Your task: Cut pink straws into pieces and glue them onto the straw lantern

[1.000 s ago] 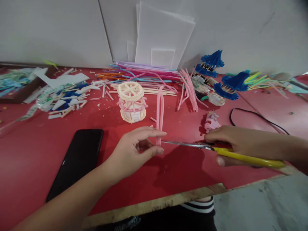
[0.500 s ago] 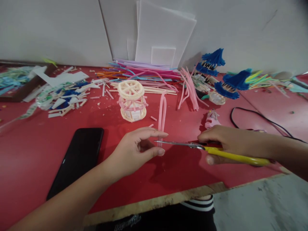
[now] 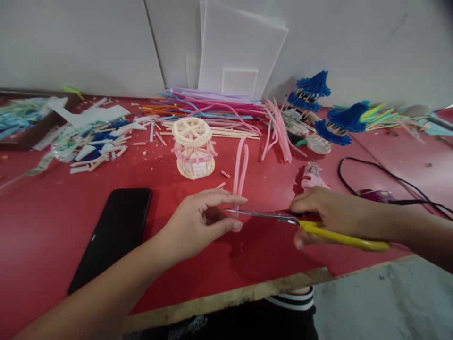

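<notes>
Between the thumb and fingers of my left hand (image 3: pixel 203 217) stands a pink pipe cleaner (image 3: pixel 244 165), bent double with its loop upward. My right hand (image 3: pixel 329 212) grips yellow-handled scissors (image 3: pixel 339 236). The scissor blades reach left across the pipe cleaner, between my left fingertips and thumb. Whether the blades are fully closed on it I cannot tell. Just beyond my left hand, a round frame of pale sticks (image 3: pixel 194 148) with pink pieces around its middle stands upright. Short pink offcuts (image 3: pixel 225 174) lie beside it.
A black phone (image 3: pixel 113 236) lies at left. A pink glue gun (image 3: pixel 312 175) and black cord (image 3: pixel 382 165) lie near my right hand. Pink pipe cleaners (image 3: pixel 279 132), blue-roofed models (image 3: pixel 341 125) and a scrap pile (image 3: pixel 101 144) line the back. The table's worn edge (image 3: pixel 247 295) is close.
My right hand and the scissors have shifted slightly left, the handles tilting a little. The pink loop has spread wider and leans a bit to the right. My left hand stays in place.
</notes>
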Demonstrator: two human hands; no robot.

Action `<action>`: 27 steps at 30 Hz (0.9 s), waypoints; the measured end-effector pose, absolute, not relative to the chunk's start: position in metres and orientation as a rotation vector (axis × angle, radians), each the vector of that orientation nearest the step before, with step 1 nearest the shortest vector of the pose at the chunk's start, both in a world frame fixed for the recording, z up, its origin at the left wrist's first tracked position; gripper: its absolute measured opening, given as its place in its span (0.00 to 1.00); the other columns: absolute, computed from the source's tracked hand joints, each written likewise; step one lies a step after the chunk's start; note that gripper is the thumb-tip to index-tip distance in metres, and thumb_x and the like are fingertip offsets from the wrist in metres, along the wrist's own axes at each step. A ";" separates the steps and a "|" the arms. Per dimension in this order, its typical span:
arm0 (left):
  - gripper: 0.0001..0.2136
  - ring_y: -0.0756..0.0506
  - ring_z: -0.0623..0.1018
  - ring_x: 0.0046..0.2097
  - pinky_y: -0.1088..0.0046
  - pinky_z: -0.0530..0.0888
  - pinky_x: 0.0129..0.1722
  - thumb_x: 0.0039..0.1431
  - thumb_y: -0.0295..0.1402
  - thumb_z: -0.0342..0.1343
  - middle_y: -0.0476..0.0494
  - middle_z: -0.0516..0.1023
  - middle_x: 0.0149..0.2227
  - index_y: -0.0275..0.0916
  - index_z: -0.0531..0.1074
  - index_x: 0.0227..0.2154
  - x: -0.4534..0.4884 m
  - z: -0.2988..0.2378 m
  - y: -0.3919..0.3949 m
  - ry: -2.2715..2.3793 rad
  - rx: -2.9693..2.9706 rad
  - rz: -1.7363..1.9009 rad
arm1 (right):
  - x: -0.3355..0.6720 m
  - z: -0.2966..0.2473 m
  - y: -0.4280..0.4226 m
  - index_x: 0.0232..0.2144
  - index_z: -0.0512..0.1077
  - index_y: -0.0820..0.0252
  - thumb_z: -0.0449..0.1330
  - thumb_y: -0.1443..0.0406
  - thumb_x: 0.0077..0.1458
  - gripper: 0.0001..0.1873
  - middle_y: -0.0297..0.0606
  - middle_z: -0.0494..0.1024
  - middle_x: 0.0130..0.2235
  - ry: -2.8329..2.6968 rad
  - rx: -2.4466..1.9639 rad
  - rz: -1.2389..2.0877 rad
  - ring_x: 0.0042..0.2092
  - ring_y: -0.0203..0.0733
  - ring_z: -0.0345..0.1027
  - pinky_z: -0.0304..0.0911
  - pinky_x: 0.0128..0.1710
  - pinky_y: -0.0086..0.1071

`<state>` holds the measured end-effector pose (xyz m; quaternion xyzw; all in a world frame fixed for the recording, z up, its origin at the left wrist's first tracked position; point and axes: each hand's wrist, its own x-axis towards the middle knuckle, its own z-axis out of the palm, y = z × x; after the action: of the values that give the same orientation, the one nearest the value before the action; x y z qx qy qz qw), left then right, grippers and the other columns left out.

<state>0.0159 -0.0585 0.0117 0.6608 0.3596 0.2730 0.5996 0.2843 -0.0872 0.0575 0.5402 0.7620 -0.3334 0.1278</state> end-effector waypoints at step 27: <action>0.10 0.50 0.80 0.29 0.80 0.78 0.29 0.51 0.35 0.64 0.43 0.81 0.35 0.40 0.81 0.37 -0.043 0.002 -0.033 1.072 1.891 0.861 | 0.303 0.009 -0.102 0.20 0.56 0.57 0.54 0.41 0.52 0.28 0.27 0.54 0.21 2.591 1.732 -1.381 0.23 0.32 0.47 0.44 0.22 0.29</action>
<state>-0.0427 -0.0334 0.0023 0.7444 0.4221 0.3391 0.3908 0.3029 -0.1017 0.0089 0.5035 0.7534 -0.4015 -0.1332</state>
